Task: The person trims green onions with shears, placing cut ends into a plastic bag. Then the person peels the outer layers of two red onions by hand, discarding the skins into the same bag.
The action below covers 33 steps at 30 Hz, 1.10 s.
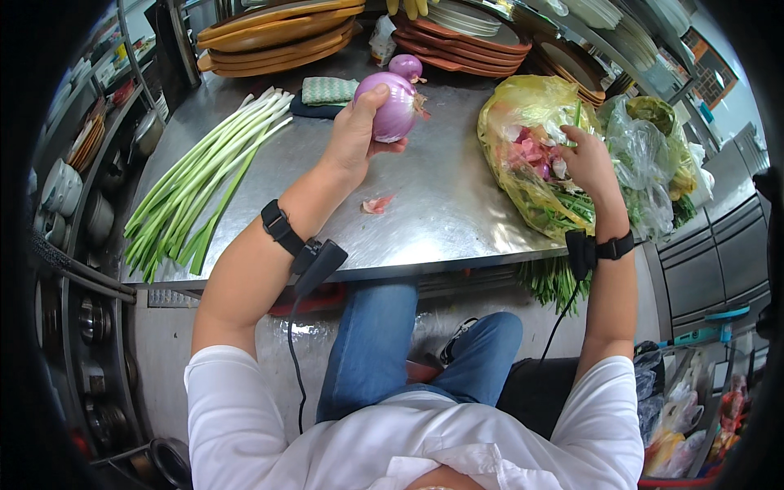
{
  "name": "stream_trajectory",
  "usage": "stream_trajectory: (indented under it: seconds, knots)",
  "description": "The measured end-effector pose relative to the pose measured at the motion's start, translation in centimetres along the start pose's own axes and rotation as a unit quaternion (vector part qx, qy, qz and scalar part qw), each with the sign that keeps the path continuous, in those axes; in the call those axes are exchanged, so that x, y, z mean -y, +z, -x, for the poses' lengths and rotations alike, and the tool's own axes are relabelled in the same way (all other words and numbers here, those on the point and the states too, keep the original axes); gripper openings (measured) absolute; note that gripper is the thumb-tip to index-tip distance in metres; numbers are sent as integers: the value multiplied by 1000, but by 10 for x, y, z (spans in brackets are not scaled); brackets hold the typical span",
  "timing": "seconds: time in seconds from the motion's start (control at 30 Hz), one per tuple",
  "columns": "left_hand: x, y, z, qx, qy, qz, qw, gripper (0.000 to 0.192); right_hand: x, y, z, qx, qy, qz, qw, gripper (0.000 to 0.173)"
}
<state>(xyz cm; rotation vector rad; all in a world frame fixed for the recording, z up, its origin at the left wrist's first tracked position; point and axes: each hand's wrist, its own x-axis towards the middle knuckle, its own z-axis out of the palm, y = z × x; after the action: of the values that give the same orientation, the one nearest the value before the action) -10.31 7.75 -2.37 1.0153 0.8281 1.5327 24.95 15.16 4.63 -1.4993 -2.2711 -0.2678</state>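
My left hand (361, 125) grips a large purple onion (395, 107) above the steel table. Its skin is smooth and glossy, with the dry root end facing right. Behind it sits a smaller purple onion (405, 66). My right hand (589, 160) hovers over an open yellow plastic bag (499, 131), its fingers spread and no object visible in them. Inside the bag lie reddish onion skins (531, 150) and green trimmings (566, 208). One loose scrap of onion skin (377, 204) rests on the steel table (441, 211) between my hands.
Trimmed scallions (211, 177) lie at the left, beside a folded green cloth (327, 90). Stacked orange-brown platters (278, 46) and reddish platters (459, 46) line the back. A clear plastic bag (643, 153) of greens stands at the right. Greens (554, 285) hang below the table's front edge.
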Motion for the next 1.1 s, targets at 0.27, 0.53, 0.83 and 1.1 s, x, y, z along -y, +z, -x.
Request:
stream_trajectory:
  seconds: [0.27,0.53,0.83,1.1]
  knots:
    - [3,0,1,1,20,4,1000,60,106,-5,29,6,-88,-219,972,26]
    - [3,-5,-1,-22,7,8,1000,58,198,75,19,231,-334,-189,894,23]
    - [-1,-4,0,-25,12,28,999,54,188,73,19,190,-351,-130,908,12]
    - [0,-7,0,29,-4,59,998,56,58,-6,-9,-118,-77,-21,990,16]
